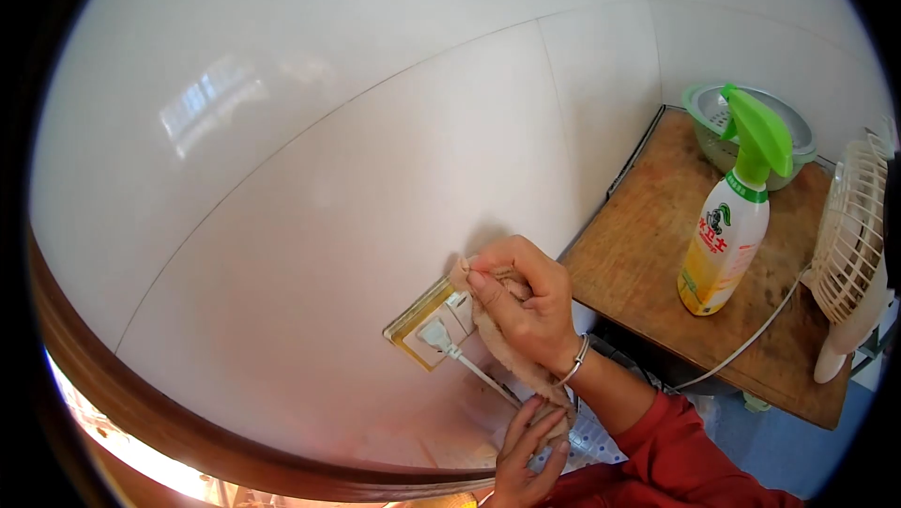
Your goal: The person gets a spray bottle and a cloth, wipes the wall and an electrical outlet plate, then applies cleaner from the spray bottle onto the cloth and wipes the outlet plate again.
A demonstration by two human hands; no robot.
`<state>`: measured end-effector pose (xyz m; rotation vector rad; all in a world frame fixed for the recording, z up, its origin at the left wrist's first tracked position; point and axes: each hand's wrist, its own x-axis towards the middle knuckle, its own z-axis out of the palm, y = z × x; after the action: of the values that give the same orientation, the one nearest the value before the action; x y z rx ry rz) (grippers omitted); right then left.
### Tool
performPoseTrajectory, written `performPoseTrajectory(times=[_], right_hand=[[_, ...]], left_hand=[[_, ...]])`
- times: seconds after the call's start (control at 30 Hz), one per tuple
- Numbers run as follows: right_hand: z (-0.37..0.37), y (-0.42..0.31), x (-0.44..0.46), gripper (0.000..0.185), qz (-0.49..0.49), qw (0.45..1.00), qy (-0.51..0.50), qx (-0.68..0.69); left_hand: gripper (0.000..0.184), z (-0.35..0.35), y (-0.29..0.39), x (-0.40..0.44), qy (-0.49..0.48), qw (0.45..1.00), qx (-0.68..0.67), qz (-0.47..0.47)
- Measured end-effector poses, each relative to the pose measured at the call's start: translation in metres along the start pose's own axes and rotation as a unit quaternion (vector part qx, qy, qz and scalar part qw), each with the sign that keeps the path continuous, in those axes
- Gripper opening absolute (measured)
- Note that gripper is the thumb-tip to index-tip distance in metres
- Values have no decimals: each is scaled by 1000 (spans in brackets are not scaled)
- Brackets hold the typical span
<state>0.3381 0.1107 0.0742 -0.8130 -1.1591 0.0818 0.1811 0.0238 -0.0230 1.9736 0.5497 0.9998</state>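
Note:
A beige cloth (pixel 508 348) hangs between my two hands. My right hand (pixel 527 306), with a silver bangle at its wrist, pinches the upper end of the cloth at the top right corner of a wall socket (pixel 427 328). Yellowed grime shows along the socket's frame. A white plug (pixel 436 335) sits in the socket, its cord running down to the right behind the cloth. Lower down, my left hand (pixel 530 456) has its fingers closed around the cloth's trailing end.
On the right, a wooden table (pixel 629 236) bears a green-topped spray bottle (pixel 727 236), a green basin with a metal strainer (pixel 704 123) and a white fan (pixel 849 245). White tiles cover the wall (pixel 375 170). A brown wooden edge (pixel 188 438) curves along the lower left.

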Motion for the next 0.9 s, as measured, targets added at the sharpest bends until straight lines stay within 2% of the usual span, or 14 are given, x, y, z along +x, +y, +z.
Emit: performPoseTrajectory(times=[0.13,0.17,0.23,0.43,0.5,0.53,0.6,0.63,0.7,0.77,0.83,0.87,0.9], right_hand=[[-3,5,-8,5,-21,997,-9,-70],[-3,7,-11,5,-21,997,-7,-72],[-2,13,-15,8,-112,984,12,-136],[-7,15,-27,8,-113,978,9,-172],[-15,21,-38,9,-111,976,-19,-188],[-19,22,-42,11,-108,972,-47,-204],[-23,20,-46,12,-87,980,-38,-176],[-22,17,-45,13,-62,986,-30,-149],[-22,-2,-33,13,-50,992,3,-117],[-21,-22,-13,14,-38,995,34,-87],[-17,-34,7,25,-157,981,-31,-109],[-14,-39,12,25,-158,981,-33,-110],[-11,-42,16,25,-192,966,-83,-151]], left_hand=[[38,3,-8,1,-7,999,36,20],[38,5,-10,1,-8,1000,16,1],[38,8,-14,0,-12,1000,-5,-19],[38,13,-19,-3,-29,999,2,-28],[36,12,-19,-7,-43,995,16,-83],[36,12,-20,-9,-42,996,17,-82],[35,14,-27,-13,-94,984,-58,-138],[35,14,-32,-14,-92,985,-58,-137],[34,15,-39,-18,-94,995,-20,-36],[38,12,-32,-12,-78,995,-50,-31],[42,6,-26,-7,-60,995,-79,-23],[39,3,-25,-6,-66,995,-64,-40],[36,1,-23,-5,-71,995,-50,-58]])
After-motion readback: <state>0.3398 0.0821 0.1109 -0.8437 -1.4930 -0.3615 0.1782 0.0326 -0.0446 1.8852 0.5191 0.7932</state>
